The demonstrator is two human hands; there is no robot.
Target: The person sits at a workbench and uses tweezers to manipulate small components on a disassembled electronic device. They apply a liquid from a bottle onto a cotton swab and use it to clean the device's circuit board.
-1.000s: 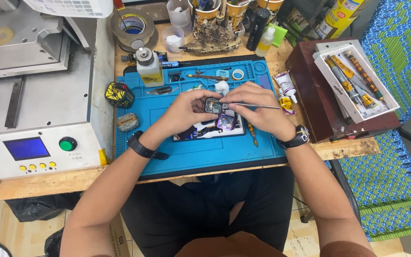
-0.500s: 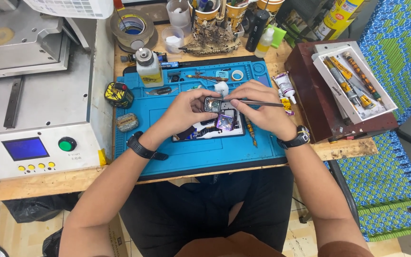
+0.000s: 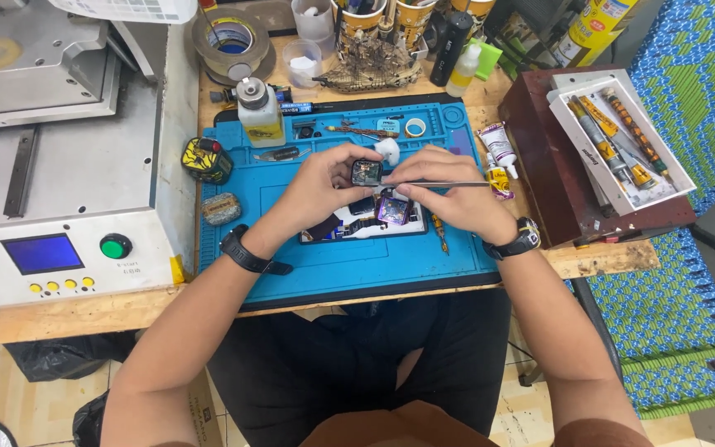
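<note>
While I watch from the head view, the only one I have, the left hand (image 3: 320, 186) pinches a small square module (image 3: 367, 172) by its edges, fingers closed narrow on it, held just above the blue work mat (image 3: 333, 265). The right hand (image 3: 448, 194) grips thin metal tweezers (image 3: 436, 183), fingers wrapped tight round the shaft, tip touching the module's right edge.

Orientation: the module's dark face looks up toward the camera. It is near square, so I cannot call a long axis on it. The tweezers' long axis runs left to right, tip pointing left at the module.

Below the hands, an opened device (image 3: 370, 223) with exposed parts lies flat on the mat (partly hidden by the fingers).

Risks, as I judge them:
- The tweezer tip could skid off the edge and scratch the face, since the contact point is small.
- The pinch is on edges only; a hard push from the right could pop the module free onto the opened device.
- The small white piece (image 3: 388, 150) sits just behind the hands and could get knocked.
</note>
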